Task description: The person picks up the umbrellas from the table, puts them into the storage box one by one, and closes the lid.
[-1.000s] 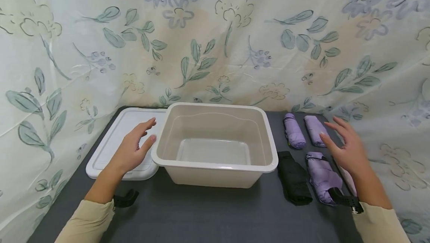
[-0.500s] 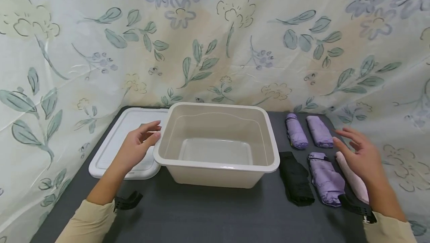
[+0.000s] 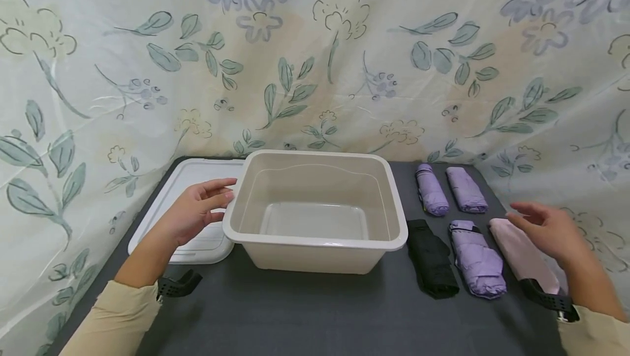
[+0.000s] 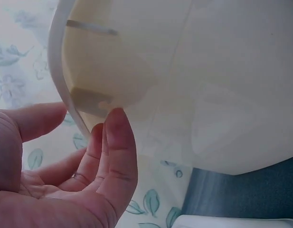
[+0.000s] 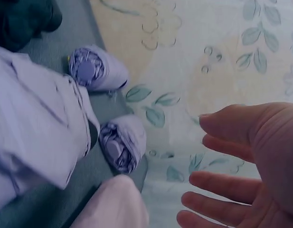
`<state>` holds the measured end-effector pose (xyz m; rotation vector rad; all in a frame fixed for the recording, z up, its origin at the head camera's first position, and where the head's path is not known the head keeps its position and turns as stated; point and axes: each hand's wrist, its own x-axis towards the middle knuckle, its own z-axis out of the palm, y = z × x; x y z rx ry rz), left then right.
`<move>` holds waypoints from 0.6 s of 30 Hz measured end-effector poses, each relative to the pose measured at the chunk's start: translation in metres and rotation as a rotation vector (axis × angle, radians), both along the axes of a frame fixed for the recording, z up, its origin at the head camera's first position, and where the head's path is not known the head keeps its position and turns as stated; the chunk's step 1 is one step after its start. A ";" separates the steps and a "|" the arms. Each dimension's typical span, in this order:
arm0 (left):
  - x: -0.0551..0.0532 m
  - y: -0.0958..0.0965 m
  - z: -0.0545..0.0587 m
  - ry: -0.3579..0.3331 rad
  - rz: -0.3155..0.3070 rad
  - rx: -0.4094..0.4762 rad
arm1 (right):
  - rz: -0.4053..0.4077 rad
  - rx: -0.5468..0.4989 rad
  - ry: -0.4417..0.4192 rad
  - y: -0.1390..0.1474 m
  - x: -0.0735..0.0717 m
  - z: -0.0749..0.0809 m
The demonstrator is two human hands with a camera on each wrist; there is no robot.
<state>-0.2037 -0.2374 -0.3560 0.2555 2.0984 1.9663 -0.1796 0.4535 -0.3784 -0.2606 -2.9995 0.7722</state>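
My left hand [image 3: 197, 211], fingers loosely bent, is at the left rim of a beige plastic bin [image 3: 315, 244]. In the left wrist view, the thumb [image 4: 44, 121] and fingertips lie to either side of the bin's rim [image 4: 56, 57]. My right hand [image 3: 551, 230] hovers, holding nothing, beside a smooth pale pink roll [image 3: 524, 255] at the table's right edge. To its left lie a purple rolled bundle [image 3: 476, 260] with a dark strap and a black rolled bundle [image 3: 432, 260]. Two smaller purple rolls [image 5: 101, 69] with round caps at their ends lie farther back.
A white lid [image 3: 159, 203] lies flat left of the bin, partly behind my left hand. The dark grey table [image 3: 315, 312] is bordered at the back and sides by a floral curtain [image 3: 344, 110]. Inside the bin, only its bare bottom [image 3: 315, 222] shows.
My right hand has moved right and toward me, uncovering more of the pink roll. My left hand's fingers have come to the bin's rim and dipped slightly. The bin and rolls stay put.
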 end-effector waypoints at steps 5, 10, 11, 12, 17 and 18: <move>-0.003 0.001 0.002 -0.030 0.003 0.016 | -0.038 0.005 -0.051 0.017 0.000 -0.015; -0.010 0.003 0.001 -0.062 0.008 0.053 | -0.042 0.019 -0.100 0.028 0.004 -0.024; -0.012 0.003 0.001 -0.066 0.008 0.061 | -0.043 0.024 -0.120 0.030 0.004 -0.025; -0.013 0.003 0.001 -0.069 0.009 0.069 | -0.044 0.026 -0.144 0.031 0.004 -0.026; -0.019 0.003 0.002 -0.067 0.007 0.064 | -0.011 0.017 -0.300 0.040 0.001 -0.027; -0.020 0.003 0.002 -0.065 0.006 0.060 | -0.003 0.012 -0.325 0.041 0.001 -0.028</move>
